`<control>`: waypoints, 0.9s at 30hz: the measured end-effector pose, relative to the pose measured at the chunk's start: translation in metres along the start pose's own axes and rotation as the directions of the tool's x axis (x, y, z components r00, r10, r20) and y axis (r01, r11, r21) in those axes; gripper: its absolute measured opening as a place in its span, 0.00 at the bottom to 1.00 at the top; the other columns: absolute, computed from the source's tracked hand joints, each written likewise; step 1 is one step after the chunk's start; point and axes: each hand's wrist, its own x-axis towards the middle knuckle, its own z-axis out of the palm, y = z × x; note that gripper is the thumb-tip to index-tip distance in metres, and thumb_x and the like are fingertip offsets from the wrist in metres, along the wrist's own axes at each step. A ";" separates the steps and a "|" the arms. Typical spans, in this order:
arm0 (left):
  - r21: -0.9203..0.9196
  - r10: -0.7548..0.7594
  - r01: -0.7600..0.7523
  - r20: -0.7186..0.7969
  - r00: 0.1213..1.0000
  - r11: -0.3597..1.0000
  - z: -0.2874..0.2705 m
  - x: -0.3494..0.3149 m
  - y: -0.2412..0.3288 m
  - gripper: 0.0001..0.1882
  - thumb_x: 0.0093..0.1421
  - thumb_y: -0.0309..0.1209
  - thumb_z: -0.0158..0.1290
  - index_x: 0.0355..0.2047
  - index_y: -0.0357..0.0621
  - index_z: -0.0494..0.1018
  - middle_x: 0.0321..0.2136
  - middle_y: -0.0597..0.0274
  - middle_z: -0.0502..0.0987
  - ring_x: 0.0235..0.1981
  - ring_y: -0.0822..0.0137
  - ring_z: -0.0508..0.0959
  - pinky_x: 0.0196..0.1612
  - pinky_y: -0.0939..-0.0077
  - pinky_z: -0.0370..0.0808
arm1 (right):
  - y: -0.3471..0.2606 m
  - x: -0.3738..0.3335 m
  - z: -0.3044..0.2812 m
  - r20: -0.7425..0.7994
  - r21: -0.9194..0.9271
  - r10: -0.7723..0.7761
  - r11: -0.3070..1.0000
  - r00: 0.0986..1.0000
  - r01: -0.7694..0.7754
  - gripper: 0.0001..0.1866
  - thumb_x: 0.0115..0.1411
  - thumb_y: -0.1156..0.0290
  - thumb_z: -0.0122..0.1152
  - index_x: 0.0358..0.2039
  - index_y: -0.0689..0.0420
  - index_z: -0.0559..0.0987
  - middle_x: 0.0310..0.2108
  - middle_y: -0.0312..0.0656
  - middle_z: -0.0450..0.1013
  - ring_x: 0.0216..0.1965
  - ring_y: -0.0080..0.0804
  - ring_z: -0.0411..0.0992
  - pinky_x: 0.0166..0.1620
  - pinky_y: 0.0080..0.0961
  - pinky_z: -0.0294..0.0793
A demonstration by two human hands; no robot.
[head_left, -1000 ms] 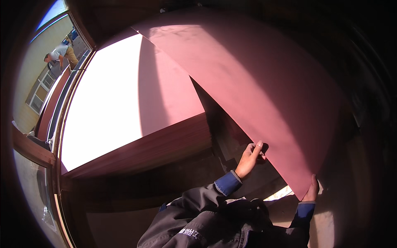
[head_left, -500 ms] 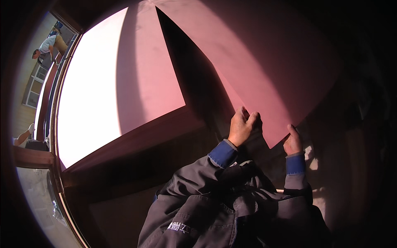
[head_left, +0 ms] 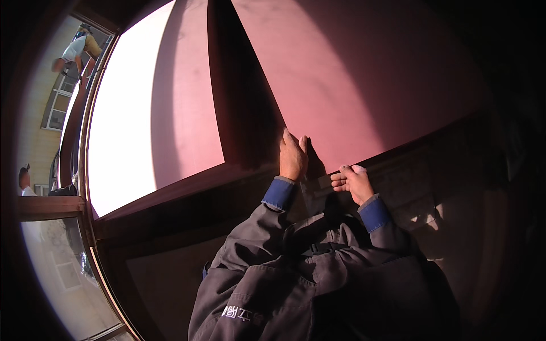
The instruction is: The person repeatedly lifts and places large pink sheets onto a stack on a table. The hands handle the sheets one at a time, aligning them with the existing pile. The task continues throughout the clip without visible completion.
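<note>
A large pink sheet [head_left: 324, 96] lies ahead of me, its near corner between my hands and its right part in shadow. My left hand [head_left: 293, 158] is on its left edge near that corner, thumb over the top face, the other fingers at the edge. Just right of the corner, my right hand [head_left: 354, 183] is closed, fingers curled outside the sheet, thumb and forefinger against the front edge. A second pink surface [head_left: 193, 113] lies to the left, its far-left side glaring in sunlight. A dark wedge-shaped gap [head_left: 244, 102] separates the two.
At the far left runs a window frame [head_left: 86, 170]. Through it a bending person [head_left: 74, 50] in a light top and another person's head [head_left: 24, 177] show beside a pale wall [head_left: 34, 122]. Below the sheets' front edges is a dim surface [head_left: 398, 199].
The right sheet's near corner has shifted left and its front edge now faces me more squarely. Both hands have moved left; my right hand has let go and curled against the edge.
</note>
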 end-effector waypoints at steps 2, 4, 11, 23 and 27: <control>-0.099 -0.083 0.083 0.008 0.997 0.992 0.011 -0.004 -0.001 0.33 0.69 0.37 0.49 0.65 0.31 0.51 0.43 0.28 0.74 0.45 0.33 0.76 0.45 0.50 0.75 | 0.001 0.011 0.004 0.057 -0.083 0.018 0.996 0.998 -0.013 0.12 0.69 0.64 0.51 0.35 0.60 0.73 0.30 0.45 0.77 0.26 0.29 0.77 0.30 0.26 0.80; -0.068 -0.018 0.013 -0.076 0.997 0.998 0.017 -0.006 -0.002 0.30 0.70 0.36 0.46 0.65 0.33 0.51 0.34 0.30 0.77 0.37 0.34 0.78 0.39 0.50 0.76 | 0.000 0.019 0.004 0.083 -0.137 -0.024 0.990 0.996 0.036 0.14 0.69 0.62 0.50 0.35 0.60 0.74 0.29 0.45 0.78 0.25 0.29 0.77 0.29 0.25 0.80; -0.085 0.002 -0.012 -0.118 0.993 0.996 0.028 -0.005 -0.017 0.29 0.71 0.37 0.45 0.66 0.36 0.53 0.29 0.35 0.77 0.28 0.40 0.79 0.30 0.53 0.74 | -0.013 0.033 -0.004 0.110 -0.086 0.171 0.983 0.979 -0.163 0.23 0.69 0.54 0.49 0.33 0.65 0.75 0.32 0.53 0.79 0.27 0.35 0.79 0.30 0.30 0.81; -0.006 0.169 -0.171 -0.124 0.978 0.985 -0.008 -0.015 -0.029 0.26 0.66 0.40 0.51 0.60 0.38 0.65 0.41 0.33 0.77 0.40 0.36 0.78 0.40 0.50 0.75 | 0.001 0.037 0.021 0.196 -0.328 0.113 0.944 0.974 -0.044 0.18 0.69 0.57 0.51 0.33 0.61 0.74 0.25 0.41 0.74 0.20 0.30 0.75 0.23 0.26 0.77; -0.112 0.002 0.048 0.413 0.911 0.993 -0.085 -0.059 -0.036 0.23 0.66 0.43 0.55 0.52 0.35 0.72 0.40 0.38 0.79 0.40 0.44 0.80 0.42 0.58 0.77 | -0.001 0.033 0.014 0.229 -0.304 0.109 0.952 0.967 -0.035 0.17 0.70 0.58 0.48 0.33 0.61 0.74 0.28 0.47 0.77 0.23 0.32 0.77 0.26 0.27 0.79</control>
